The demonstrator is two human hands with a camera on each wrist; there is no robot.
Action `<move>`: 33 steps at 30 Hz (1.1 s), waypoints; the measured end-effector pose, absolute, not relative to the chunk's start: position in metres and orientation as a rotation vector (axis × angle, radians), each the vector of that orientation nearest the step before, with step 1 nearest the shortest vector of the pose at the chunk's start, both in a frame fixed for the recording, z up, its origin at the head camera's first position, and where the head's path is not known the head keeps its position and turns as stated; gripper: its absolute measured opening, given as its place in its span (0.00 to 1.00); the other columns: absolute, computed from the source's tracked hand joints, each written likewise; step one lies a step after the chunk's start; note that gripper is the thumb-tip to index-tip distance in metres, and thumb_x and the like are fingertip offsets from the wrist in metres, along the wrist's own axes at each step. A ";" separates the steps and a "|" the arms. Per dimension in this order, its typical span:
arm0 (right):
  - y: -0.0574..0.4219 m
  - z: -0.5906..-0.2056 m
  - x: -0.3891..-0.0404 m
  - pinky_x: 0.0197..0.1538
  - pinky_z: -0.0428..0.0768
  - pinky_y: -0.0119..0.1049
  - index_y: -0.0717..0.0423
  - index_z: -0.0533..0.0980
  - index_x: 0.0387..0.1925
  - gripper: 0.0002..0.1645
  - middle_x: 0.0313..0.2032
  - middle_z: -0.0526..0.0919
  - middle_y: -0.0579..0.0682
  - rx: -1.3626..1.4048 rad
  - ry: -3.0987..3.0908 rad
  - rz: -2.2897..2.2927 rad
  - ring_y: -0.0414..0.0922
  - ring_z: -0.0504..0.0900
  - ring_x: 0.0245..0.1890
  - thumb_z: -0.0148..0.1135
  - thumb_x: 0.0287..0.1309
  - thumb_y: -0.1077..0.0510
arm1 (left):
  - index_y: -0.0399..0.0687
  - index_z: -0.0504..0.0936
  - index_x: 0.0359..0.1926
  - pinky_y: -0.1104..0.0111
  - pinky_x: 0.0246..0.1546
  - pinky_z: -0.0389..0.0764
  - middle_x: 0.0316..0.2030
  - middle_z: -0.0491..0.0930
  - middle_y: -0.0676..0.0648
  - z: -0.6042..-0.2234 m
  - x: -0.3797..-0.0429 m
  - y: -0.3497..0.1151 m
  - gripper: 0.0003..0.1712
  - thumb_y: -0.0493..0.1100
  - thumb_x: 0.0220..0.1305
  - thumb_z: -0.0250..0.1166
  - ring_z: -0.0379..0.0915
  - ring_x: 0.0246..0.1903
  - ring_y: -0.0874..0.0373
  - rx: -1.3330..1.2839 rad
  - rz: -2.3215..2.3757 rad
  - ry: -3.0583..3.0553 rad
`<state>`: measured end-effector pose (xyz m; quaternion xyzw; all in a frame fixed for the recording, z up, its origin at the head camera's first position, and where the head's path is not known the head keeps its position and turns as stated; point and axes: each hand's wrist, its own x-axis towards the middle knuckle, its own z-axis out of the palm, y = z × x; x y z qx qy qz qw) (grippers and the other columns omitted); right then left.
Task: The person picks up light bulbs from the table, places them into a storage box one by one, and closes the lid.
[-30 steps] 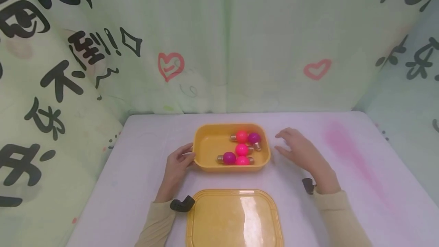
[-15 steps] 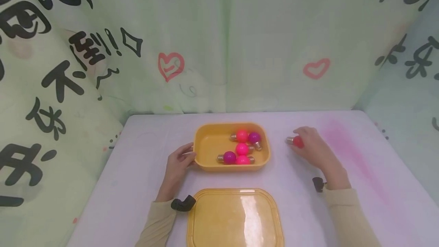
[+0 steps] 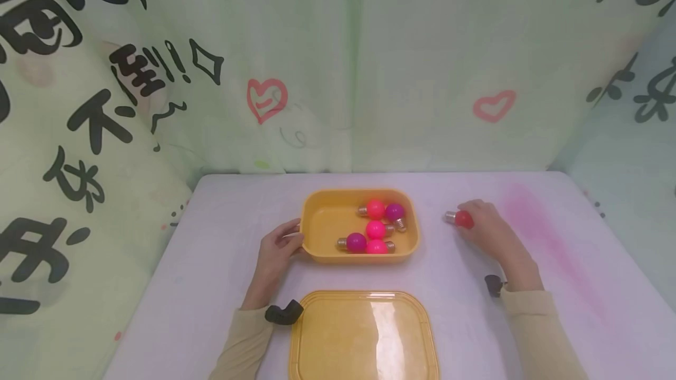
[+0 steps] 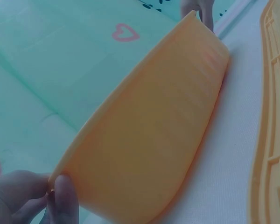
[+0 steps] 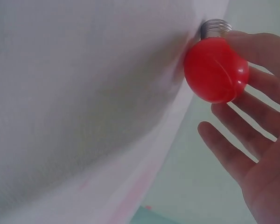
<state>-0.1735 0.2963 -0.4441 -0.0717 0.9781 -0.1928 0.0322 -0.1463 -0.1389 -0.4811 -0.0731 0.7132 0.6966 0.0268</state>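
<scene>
At the left, the left hand (image 3: 277,254) has its thumb and fingers closed on the rim of the yellow box (image 3: 324,224) at its 9 o'clock end, a hold that probably serves to keep the light tub from sliding. Inside the box, five pink and purple bulbs (image 3: 375,229) lie on their sides, mostly from 1 to 6 o'clock; their round globes would roll, so the walls likely keep them together. Their screw bases point various ways. At 6 o'clock from the box, and apart from it, a yellow lid (image 3: 343,339) lies flat on the table (image 3: 449,298), seemingly kept off so the top stays open. At 3 o'clock, well apart from the box, the right hand (image 3: 488,227) pinches a red bulb (image 3: 465,219) between its fingertips, only as wide as the globe, with the base pointing to 9 o'clock. Whether that bulb touches the table I cannot tell.
</scene>
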 end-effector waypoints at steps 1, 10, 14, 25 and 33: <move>0.296 -0.445 -0.173 0.66 0.65 0.65 0.67 0.70 0.62 0.29 0.60 0.71 0.69 -0.219 3.009 -0.596 0.66 0.65 0.63 0.65 0.62 0.60 | 0.43 0.77 0.62 0.72 0.39 0.85 0.55 0.77 0.39 -0.481 -0.146 -0.139 0.24 0.35 0.66 0.65 0.80 0.48 0.50 -0.222 2.153 2.202; 0.297 -0.448 -0.171 0.64 0.68 0.64 0.69 0.70 0.60 0.28 0.57 0.74 0.69 -0.271 3.043 -0.612 0.67 0.69 0.61 0.65 0.61 0.64 | 0.43 0.76 0.63 0.72 0.39 0.85 0.54 0.77 0.39 -0.481 -0.146 -0.140 0.24 0.35 0.66 0.65 0.79 0.47 0.51 -0.211 2.145 2.207; 0.297 -0.448 -0.171 0.64 0.69 0.64 0.69 0.71 0.60 0.27 0.56 0.74 0.69 -0.276 3.052 -0.621 0.66 0.70 0.59 0.65 0.60 0.64 | 0.43 0.76 0.63 0.72 0.40 0.85 0.55 0.77 0.39 -0.480 -0.146 -0.140 0.24 0.35 0.66 0.65 0.79 0.47 0.52 -0.214 2.152 2.197; 0.299 -0.453 -0.172 0.64 0.69 0.64 0.68 0.71 0.59 0.27 0.55 0.75 0.69 -0.261 3.059 -0.636 0.66 0.71 0.59 0.67 0.60 0.63 | 0.39 0.75 0.63 0.72 0.41 0.85 0.56 0.76 0.35 -0.483 -0.145 -0.140 0.25 0.35 0.66 0.65 0.79 0.46 0.51 -0.183 2.172 2.187; 0.298 -0.452 -0.172 0.63 0.70 0.64 0.68 0.72 0.59 0.27 0.54 0.75 0.69 -0.265 3.069 -0.641 0.66 0.72 0.59 0.66 0.60 0.64 | 0.40 0.76 0.63 0.73 0.40 0.85 0.55 0.77 0.35 -0.483 -0.147 -0.140 0.24 0.35 0.66 0.65 0.80 0.44 0.54 -0.182 2.175 2.191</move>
